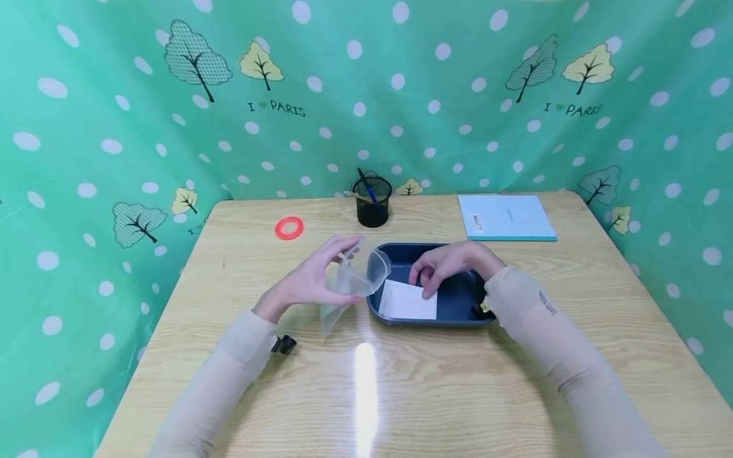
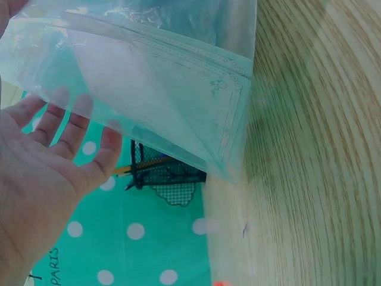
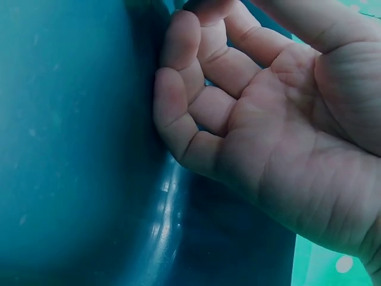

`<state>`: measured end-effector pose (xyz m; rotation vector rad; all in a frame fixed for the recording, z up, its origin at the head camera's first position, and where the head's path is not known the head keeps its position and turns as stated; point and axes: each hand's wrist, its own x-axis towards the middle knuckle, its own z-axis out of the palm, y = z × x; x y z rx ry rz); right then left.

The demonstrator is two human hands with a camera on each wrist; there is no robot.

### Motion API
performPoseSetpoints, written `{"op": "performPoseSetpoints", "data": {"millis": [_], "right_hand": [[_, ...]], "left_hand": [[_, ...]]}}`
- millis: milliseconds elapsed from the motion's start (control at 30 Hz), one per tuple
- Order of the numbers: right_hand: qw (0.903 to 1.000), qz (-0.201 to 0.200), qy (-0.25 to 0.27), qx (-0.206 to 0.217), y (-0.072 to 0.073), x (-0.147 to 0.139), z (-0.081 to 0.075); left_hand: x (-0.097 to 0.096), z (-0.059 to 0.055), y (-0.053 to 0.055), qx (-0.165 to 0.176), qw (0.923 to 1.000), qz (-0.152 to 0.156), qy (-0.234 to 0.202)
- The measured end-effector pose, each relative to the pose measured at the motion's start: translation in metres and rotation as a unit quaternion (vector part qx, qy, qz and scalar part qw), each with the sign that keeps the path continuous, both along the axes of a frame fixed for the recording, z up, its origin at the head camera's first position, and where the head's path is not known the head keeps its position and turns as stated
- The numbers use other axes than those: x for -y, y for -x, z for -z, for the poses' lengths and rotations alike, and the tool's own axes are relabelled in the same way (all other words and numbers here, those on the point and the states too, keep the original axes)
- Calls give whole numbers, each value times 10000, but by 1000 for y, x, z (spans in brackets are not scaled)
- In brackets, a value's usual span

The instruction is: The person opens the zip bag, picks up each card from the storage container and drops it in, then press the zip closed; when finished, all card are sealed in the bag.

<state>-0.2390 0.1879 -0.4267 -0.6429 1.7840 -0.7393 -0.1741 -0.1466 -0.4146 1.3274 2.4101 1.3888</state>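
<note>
My left hand [image 1: 309,275] grips a clear plastic bag [image 1: 371,275], its mouth spread wide toward the tray. In the left wrist view, a pale sheet with a printed decorative border [image 2: 220,89] shows at the clear bag. The right hand [image 1: 449,261] reaches into a dark blue tray [image 1: 460,299] and pinches the upper right edge of a square white paper [image 1: 405,300]. That paper lies at the tray's left side. Curled fingers [image 3: 175,98] fill much of the right wrist view, where the paper is out of sight.
Behind the tray stands a black mesh pen cup [image 1: 372,207] with pens in it. A red ring [image 1: 289,228], like a tape roll, lies at the back left. At the back right rests a light blue book [image 1: 506,216]. A polka-dot curtain [image 1: 395,102] borders the wooden table [image 1: 458,394].
</note>
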Motion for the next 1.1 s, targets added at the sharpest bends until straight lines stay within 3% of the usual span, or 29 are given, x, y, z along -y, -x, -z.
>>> {"op": "performPoseSetpoints", "data": {"millis": [233,433,567,667,900,1100], "right_hand": [[9999,-19,42,-146,0,3,0],[9946,-140,-78,-1027,-2,5,-13],[9916,-56,-209,-1278,-3,2,-30],[9919,155,-154,-1251,-3,-1,-39],[9902,763,88,-1166,-10,-10,-59],[9738,1463,659,-1613,-21,-15,-75]], "left_hand": [[-2,-14,-9,34,9999,53,-103],[6,0,2,46,10000,39,-75],[0,-14,-5,54,9998,95,-148],[-3,-22,-8,28,9997,126,-213],[1,2,5,56,10000,9,40],[9,2,6,122,9994,-199,251]]}}
